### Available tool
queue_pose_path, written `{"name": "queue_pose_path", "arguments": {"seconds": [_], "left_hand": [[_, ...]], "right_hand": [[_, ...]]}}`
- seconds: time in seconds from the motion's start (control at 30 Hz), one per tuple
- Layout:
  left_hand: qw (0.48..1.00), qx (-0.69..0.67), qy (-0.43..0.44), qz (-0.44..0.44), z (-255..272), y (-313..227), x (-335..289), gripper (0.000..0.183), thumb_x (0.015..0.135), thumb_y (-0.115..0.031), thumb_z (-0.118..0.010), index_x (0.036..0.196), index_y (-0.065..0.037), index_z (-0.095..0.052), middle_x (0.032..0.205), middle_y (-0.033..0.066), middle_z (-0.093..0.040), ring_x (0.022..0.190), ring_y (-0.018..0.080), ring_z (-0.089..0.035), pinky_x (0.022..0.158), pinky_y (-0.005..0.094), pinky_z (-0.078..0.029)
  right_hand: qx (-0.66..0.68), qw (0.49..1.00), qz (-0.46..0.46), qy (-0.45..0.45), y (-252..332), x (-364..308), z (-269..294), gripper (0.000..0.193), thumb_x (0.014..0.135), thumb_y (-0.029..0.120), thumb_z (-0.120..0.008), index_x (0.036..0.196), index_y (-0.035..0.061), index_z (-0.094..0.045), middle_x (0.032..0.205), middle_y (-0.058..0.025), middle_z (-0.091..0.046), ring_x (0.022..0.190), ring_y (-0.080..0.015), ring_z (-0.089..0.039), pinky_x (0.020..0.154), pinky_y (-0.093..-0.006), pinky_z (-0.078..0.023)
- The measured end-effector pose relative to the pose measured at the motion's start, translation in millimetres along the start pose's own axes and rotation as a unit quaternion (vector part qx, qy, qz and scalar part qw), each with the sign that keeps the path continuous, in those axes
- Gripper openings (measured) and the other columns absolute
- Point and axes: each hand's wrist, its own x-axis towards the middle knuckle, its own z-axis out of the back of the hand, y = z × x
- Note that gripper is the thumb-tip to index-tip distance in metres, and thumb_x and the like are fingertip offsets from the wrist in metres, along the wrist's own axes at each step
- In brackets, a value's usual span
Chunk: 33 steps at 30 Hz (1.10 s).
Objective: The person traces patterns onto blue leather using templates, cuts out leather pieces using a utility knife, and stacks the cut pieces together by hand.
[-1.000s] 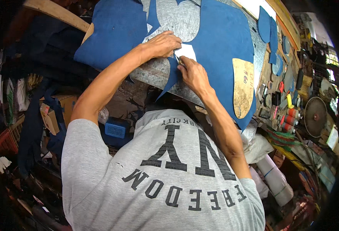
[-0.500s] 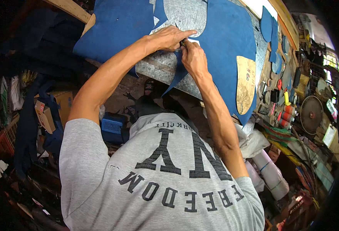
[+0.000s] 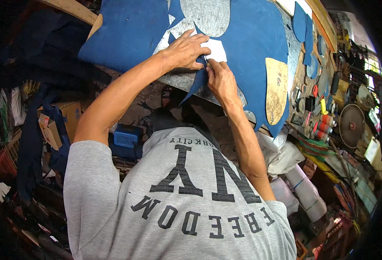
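Blue sheet material [image 3: 256,39], suede-like and cut into curved edges, lies across a metal-topped table [image 3: 212,19]. My left hand [image 3: 185,51] rests on it with fingers spread, beside a white pattern piece [image 3: 217,50]. Just right of it, my right hand [image 3: 222,80] is closed round a slim knife [image 3: 207,60]; most of the knife is hidden by the fingers. Its visible end is at the sheet's cut edge, near the left thumb. A narrow pointed blue strip [image 3: 194,88] hangs over the near table edge below the hands.
A tan pattern piece [image 3: 276,91] lies on the blue sheet at right. Another large blue sheet [image 3: 132,32] covers the table's left. Thread spools [image 3: 325,125] and a round fan [image 3: 351,126] stand at far right. A blue plastic basket [image 3: 127,136] sits below the table.
Both hands have moved nearer to me along the cut edge. My left hand has spread its fingers and shifted left of the right hand, uncovering more of the white piece.
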Motion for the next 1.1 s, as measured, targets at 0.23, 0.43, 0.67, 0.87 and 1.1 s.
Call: {"name": "queue_pose_path", "arguments": {"seconds": [0.23,0.43,0.67,0.87,1.1], "left_hand": [[0.999,-0.016,0.027,0.019,1.2,7.7,-8.1,0.049,0.076,-0.04,-0.074,0.12,-0.019,-0.065,0.147,0.0175,-0.041,0.139,0.0309,-0.037,0.119,0.0507,-0.019],[1.0,-0.028,0.004,-0.012,7.5,12.7,-3.5,0.047,0.077,-0.037,-0.074,0.117,-0.015,-0.067,0.144,0.0198,-0.043,0.138,0.0322,-0.037,0.117,0.0516,-0.022],[0.999,0.011,0.034,-0.032,9.7,3.8,1.7,0.044,0.079,-0.038,-0.074,0.116,-0.016,-0.067,0.141,0.0221,-0.045,0.132,0.0354,-0.043,0.113,0.0543,-0.026],[0.993,0.002,0.112,-0.02,13.8,-6.8,28.0,0.028,0.086,-0.03,-0.064,0.107,-0.013,-0.072,0.129,0.0175,-0.056,0.123,0.0334,-0.051,0.105,0.0447,-0.038],[0.999,0.004,0.005,-0.047,22.9,2.7,5.8,0.027,0.081,-0.026,-0.071,0.101,-0.007,-0.071,0.126,0.0207,-0.057,0.116,0.0367,-0.054,0.104,0.0507,-0.036]], "right_hand": [[0.004,1.0,0.002,0.022,-6.8,-51.5,16.1,0.022,0.091,0.009,-0.057,0.112,0.0047,-0.062,0.095,-0.0245,-0.06,0.084,-0.0441,-0.062,0.072,-0.0501,-0.05],[0.051,0.998,-0.041,-0.018,-10.5,-93.4,36.5,0.026,0.089,0.005,-0.061,0.114,0.0029,-0.063,0.096,-0.0172,-0.061,0.089,-0.0359,-0.06,0.078,-0.0427,-0.048],[-0.151,0.985,0.076,0.038,-10.4,-64.5,12.1,0.061,0.077,0.0,-0.061,0.134,0.0209,-0.055,0.104,-0.0127,-0.053,0.099,-0.0309,-0.054,0.081,-0.0438,-0.049],[-0.081,0.994,0.072,-0.026,-1.8,-102.9,23.1,0.062,0.074,0.001,-0.064,0.132,0.0211,-0.055,0.101,-0.0158,-0.053,0.095,-0.034,-0.056,0.077,-0.0437,-0.049],[-0.088,0.933,-0.075,-0.34,-32.5,-189.5,132.5,0.048,0.087,-0.003,-0.054,0.133,0.0077,-0.054,0.101,-0.0173,-0.063,0.09,-0.0327,-0.061,0.085,-0.0416,-0.051]]}}
